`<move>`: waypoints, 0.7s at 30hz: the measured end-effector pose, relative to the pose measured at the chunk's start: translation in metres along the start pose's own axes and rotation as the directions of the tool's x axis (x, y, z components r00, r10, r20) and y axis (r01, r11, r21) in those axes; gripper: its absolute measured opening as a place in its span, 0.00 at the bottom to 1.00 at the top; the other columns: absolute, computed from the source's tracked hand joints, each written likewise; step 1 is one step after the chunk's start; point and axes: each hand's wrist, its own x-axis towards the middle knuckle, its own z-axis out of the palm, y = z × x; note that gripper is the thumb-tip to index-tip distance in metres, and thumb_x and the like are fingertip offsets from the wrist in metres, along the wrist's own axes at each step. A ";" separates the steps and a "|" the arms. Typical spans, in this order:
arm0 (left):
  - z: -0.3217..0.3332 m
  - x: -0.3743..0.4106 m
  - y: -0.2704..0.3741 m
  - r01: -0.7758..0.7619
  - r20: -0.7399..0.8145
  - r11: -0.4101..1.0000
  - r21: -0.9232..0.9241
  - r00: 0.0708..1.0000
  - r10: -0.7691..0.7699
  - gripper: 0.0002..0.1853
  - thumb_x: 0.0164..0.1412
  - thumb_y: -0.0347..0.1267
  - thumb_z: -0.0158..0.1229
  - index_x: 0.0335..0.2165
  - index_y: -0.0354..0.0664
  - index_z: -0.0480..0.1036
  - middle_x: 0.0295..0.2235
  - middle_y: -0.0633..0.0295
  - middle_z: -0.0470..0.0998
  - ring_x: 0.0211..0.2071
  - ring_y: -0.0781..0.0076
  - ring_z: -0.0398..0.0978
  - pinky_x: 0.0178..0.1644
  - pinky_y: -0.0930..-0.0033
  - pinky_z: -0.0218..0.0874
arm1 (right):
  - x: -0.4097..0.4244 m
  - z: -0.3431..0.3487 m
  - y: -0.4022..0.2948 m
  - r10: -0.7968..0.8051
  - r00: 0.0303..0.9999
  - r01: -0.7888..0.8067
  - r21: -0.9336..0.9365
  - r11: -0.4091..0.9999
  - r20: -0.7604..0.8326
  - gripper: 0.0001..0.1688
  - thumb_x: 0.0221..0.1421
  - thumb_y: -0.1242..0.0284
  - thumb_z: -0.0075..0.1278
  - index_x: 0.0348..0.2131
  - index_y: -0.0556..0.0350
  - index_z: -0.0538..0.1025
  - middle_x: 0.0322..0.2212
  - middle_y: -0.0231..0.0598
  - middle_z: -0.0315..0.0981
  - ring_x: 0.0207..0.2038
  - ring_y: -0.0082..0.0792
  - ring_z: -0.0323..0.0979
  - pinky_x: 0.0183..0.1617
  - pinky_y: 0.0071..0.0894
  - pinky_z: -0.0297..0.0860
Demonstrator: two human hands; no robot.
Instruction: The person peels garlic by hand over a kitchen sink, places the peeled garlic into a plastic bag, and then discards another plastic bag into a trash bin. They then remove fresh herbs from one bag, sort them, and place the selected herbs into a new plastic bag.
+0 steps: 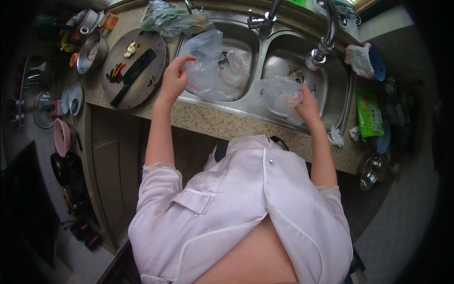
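Note:
My left hand (174, 78) pinches the edge of a clear plastic bag (205, 71) that hangs into the left basin of a steel double sink (261, 67). Another crumpled bag (238, 72) lies in that basin beside the drain. Over the right basin, my right hand (308, 106) grips a bunched clear plastic bag (283, 93) with reddish marks. Left of the sink, a round chopping board (142, 46) bears a black cleaver (136, 72), peeled garlic cloves (130, 50) and red and green chillies (118, 70).
Two faucets (264, 24) (316, 58) rise behind the basins. Bagged green vegetables (170, 21) lie behind the board, and a metal bowl (101, 44) stands left of it. At the right are a green packet (369, 113), crumpled tissue (336, 137) and a steel bowl (370, 172).

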 end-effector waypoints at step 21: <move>-0.099 -0.047 0.011 -0.067 -0.270 0.963 -0.259 0.963 -0.005 0.26 0.40 0.10 0.35 0.38 0.32 0.70 0.43 0.55 0.72 0.49 0.68 0.67 0.55 0.71 0.54 | 0.163 0.188 -0.112 -0.220 0.697 0.648 -0.468 0.601 0.683 0.25 0.47 0.73 0.45 0.48 0.37 0.70 0.50 0.47 0.64 0.42 0.45 0.72 0.42 0.37 0.69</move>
